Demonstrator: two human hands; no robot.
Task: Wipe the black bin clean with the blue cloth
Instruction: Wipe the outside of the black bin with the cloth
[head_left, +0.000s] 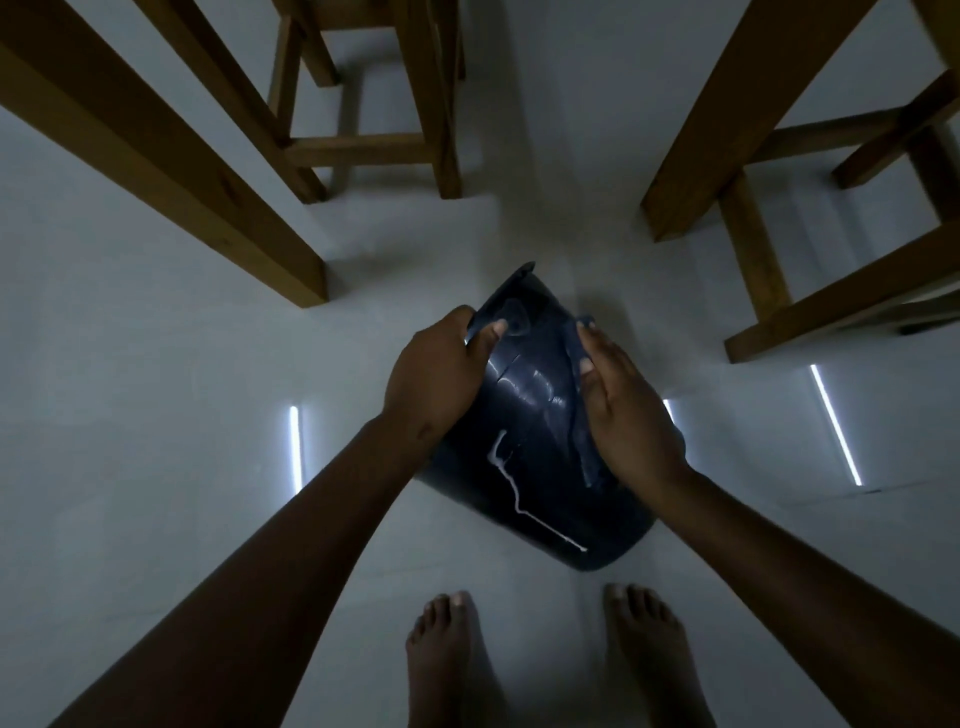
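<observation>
Bin lies tipped just past the feet. Left hand grips its rim to keep it still, so the right hand presses the blue cloth flat on its side.

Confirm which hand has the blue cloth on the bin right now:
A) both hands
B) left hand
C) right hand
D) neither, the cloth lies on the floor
C: the right hand presses the cloth flat against the side of the bin, while the left hand only grips the bin's rim.
</observation>
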